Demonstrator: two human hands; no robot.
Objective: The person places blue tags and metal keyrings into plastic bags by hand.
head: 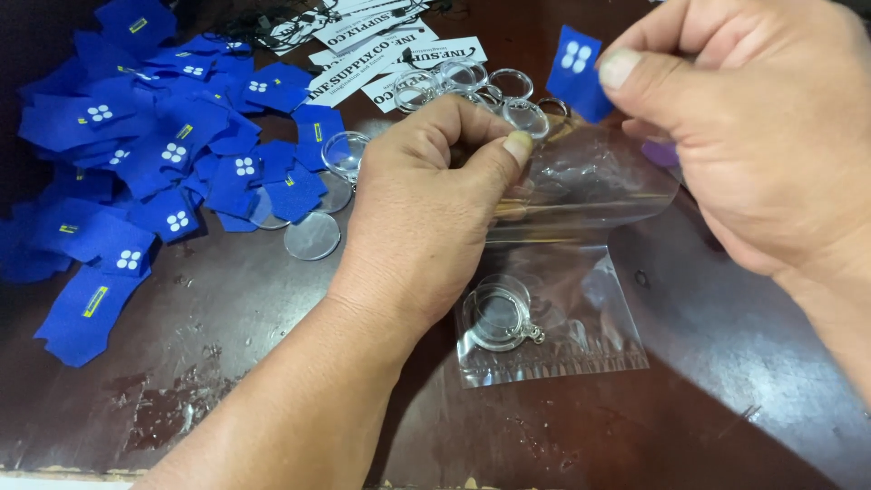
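My left hand (pixel 426 209) pinches the open mouth of a small clear plastic bag (pixel 562 299) that lies on the dark table. Inside the bag, near its bottom, sits a clear round keyring piece (pixel 497 315). My right hand (pixel 753 127) holds a small blue fabric patch (pixel 578 73) with white dots between thumb and fingers, just above the bag's mouth. The bag's upper part curls up between both hands.
A heap of blue fabric patches (pixel 163 154) covers the table's left side. Clear round discs (pixel 312 235) and ring pieces (pixel 472 83) lie beside and behind my left hand. White printed cards (pixel 381 54) are at the back. The brown tabletop (pixel 227 363) is worn.
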